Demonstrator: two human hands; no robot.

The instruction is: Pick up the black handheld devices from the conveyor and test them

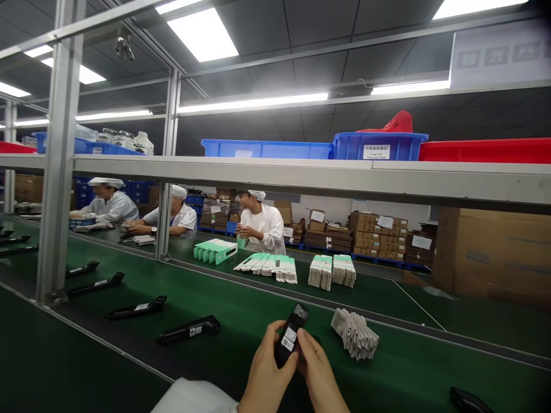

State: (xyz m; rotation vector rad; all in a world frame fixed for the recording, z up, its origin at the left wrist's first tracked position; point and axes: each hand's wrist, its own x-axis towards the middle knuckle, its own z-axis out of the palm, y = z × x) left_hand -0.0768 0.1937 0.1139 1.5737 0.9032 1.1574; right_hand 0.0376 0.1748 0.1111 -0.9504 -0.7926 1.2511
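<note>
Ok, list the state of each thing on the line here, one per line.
black device: upright, held by left hand and right hand.
black devices on belt: lying flat, spaced apart.
grey stack: fanned, lying on its side.
green-white cartons: flat, stacked.

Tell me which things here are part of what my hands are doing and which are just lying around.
In hand:
- black device, held by left hand and right hand
- grey sleeve stack beside them

Lying about:
- black devices on the belt
- green-and-white cartons
- blue bins on the shelf
- cardboard boxes
</note>
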